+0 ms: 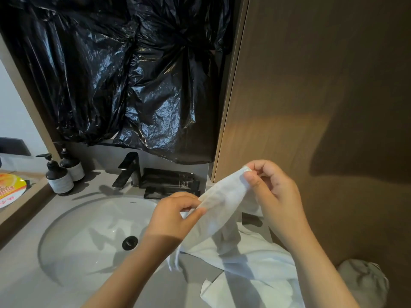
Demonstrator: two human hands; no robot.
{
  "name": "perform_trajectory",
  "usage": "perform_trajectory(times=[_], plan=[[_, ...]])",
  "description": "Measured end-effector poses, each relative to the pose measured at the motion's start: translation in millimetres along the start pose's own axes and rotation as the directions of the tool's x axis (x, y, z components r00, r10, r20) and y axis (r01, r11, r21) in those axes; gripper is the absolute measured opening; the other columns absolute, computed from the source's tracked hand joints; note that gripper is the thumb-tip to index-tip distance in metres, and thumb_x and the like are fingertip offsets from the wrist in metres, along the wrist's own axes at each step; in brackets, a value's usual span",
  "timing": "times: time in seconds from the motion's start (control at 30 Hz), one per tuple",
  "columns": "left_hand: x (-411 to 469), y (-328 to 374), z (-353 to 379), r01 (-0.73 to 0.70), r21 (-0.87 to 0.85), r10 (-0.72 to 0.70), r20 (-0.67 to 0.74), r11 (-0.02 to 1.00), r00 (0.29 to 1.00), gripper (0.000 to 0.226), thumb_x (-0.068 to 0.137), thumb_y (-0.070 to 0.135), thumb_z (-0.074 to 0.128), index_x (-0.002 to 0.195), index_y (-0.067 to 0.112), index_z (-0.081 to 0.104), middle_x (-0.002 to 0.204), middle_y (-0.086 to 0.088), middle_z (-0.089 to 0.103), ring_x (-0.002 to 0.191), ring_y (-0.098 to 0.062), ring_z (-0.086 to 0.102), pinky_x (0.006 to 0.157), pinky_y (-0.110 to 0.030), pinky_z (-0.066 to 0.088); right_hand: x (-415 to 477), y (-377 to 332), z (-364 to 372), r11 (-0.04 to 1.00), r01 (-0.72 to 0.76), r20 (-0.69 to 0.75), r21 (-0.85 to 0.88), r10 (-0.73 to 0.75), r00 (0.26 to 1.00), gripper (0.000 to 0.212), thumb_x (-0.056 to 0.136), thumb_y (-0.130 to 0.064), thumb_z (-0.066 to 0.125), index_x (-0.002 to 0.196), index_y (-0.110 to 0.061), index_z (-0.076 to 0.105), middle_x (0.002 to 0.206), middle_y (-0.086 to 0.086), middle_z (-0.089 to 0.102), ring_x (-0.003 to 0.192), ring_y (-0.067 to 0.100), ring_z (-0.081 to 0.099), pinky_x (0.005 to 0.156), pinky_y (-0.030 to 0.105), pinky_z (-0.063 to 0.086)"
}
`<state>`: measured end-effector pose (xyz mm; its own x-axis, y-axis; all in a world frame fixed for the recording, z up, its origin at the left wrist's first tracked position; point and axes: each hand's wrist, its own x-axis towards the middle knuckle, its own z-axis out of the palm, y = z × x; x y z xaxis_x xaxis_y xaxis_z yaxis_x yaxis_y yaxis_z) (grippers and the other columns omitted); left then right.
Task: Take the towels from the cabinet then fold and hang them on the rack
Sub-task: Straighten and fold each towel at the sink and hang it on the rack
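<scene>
Pinched along one edge by left hand (175,216) and right hand (273,192), a white towel (222,205) is judged fetched, barely folded, not yet hung.

Left hand (175,215), right hand (273,192): bare; forearms (133,274) bare; nails short; small dark spot on right hand's back.

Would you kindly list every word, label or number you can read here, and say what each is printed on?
No text is legible enough to quote.
Pump bottles: pale labels, print too small.
Black tubes: white print, too small.
Sink: tiny mark near the back rim, blurred.
Orange round lid at the left edge: red characters, cut off and blurred.
White towel: no print visible.
</scene>
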<state>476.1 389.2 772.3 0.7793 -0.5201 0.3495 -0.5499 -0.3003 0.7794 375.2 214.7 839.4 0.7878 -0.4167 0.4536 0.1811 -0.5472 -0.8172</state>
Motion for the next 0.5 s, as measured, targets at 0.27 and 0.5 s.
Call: perform_trajectory(times=[0.27,0.5], plan=[[14.9,-15.6,-9.1,-0.004,-0.022,0.003,-0.062,1.000,0.998,0.005,0.082,0.014,0.076,0.081,0.018,0.080,0.081,0.016,0.071,0.086,0.004,0.063,0.071,-0.005,0.046,26.2,-24.5,-11.8,0.994,0.110,-0.069,0.017,-0.109,0.992,0.011,0.095,-0.024,0.057,0.091,-0.032,0.063,0.081,-0.013,0.060,0.070,0.007,0.056,0.063,0.018,0.047],[31.7,-33.4,-23.3,-0.032,0.103,0.042,-0.098,0.994,0.994,0.011,0.084,0.019,0.075,0.073,0.018,0.076,0.071,0.012,0.067,0.071,-0.008,0.061,0.064,-0.020,0.047,47.1,-39.5,-21.0,0.981,0.192,-0.110,-0.016,-0.193,0.975,0.011,0.097,-0.026,0.056,0.091,-0.033,0.063,0.078,-0.020,0.059,0.071,0.004,0.056,0.063,0.013,0.045]])
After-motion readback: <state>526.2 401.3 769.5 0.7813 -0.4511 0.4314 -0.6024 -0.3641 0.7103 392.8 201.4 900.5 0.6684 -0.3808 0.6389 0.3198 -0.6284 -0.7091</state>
